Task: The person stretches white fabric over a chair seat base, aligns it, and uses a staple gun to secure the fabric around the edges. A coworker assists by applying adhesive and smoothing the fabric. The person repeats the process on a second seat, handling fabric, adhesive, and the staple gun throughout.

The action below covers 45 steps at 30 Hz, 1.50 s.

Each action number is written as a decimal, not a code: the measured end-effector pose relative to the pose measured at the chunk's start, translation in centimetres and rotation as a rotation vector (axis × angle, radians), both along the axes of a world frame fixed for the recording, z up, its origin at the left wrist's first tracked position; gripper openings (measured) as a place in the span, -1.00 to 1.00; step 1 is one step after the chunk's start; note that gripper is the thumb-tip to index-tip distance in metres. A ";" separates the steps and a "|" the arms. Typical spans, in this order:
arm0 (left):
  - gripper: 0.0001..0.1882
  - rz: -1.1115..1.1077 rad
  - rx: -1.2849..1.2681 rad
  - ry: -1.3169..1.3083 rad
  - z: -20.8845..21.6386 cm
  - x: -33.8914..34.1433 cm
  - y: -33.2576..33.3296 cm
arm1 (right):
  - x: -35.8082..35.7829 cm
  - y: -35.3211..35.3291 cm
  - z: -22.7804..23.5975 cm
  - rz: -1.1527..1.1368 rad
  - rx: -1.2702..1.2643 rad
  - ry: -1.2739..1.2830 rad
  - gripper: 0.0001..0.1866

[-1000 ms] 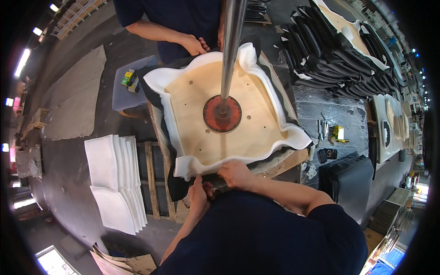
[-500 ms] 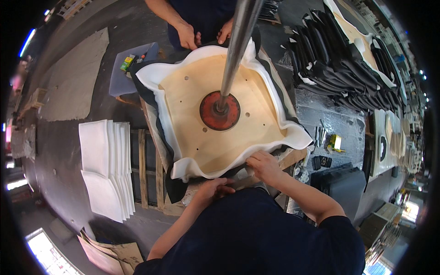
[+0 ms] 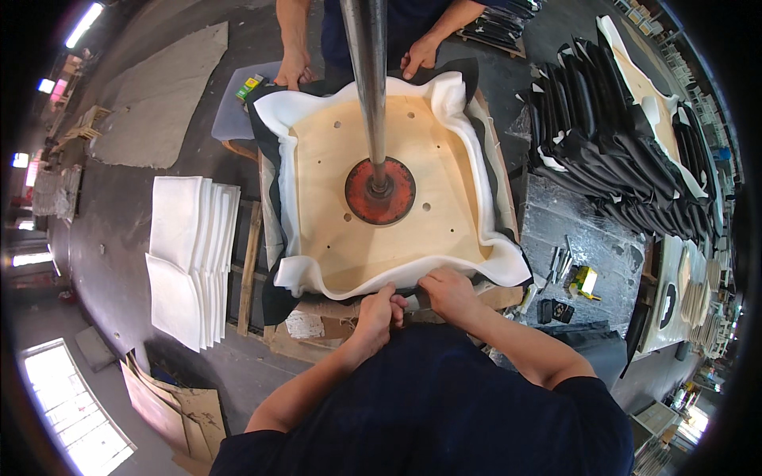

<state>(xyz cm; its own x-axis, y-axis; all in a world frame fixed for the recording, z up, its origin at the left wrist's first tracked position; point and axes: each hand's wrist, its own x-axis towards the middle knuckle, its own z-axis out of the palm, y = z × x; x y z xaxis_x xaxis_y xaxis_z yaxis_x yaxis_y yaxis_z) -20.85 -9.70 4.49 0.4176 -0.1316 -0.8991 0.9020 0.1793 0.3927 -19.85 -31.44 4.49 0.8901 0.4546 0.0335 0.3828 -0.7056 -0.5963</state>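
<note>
A square plywood panel [image 3: 317, 198] with several holes lies under a red round press plate [image 3: 361, 198] on a metal rod [image 3: 373, 95]. White foam padding [image 3: 283, 206] rises around the panel, with a black cover [image 3: 270, 135] outside it. My right hand [image 3: 451, 293] pinches the near edge of the black cover, beside the foam. At the same edge, just left of it, my left hand [image 3: 377, 317] is closed with its fingers curled at the cover; its fingertips are partly hidden. Across the panel, a co-worker's two hands [image 3: 295, 70] [image 3: 419, 57] touch the far edge.
White foam sheets [image 3: 178, 214] stand stacked at the left. To the right, a bench [image 3: 548, 198] bears tools [image 3: 560, 262], a yellow box [image 3: 585, 280] and a tall pile of black covers [image 3: 587, 119]. Cardboard-like sheets [image 3: 171, 404] lean at lower left.
My left hand has come up to the cover's near edge beside my right hand. The co-worker's hands have moved apart along the far edge. The whole view has turned slightly.
</note>
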 end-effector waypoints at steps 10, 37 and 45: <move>-0.41 -0.012 0.107 -0.203 1.4 -0.9 0.6 | -0.1 -0.6 0.5 0.039 0.094 0.051 -0.84; -0.31 -0.229 -0.178 0.429 0.7 1.9 -5.7 | -0.8 -7.2 0.3 0.077 0.031 -0.034 -0.67; -0.47 -0.035 -0.038 0.132 0.9 1.0 -6.8 | -0.8 -7.5 -0.2 0.038 0.149 -0.006 -0.68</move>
<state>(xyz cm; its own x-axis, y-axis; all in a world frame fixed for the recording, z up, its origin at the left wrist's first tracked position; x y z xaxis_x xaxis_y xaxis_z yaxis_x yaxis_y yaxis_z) -19.82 -16.50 5.39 0.2901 -0.1788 -0.9402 0.9515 0.1587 0.2634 -20.67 -38.93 4.29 0.8720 0.4775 0.1080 0.4111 -0.5944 -0.6912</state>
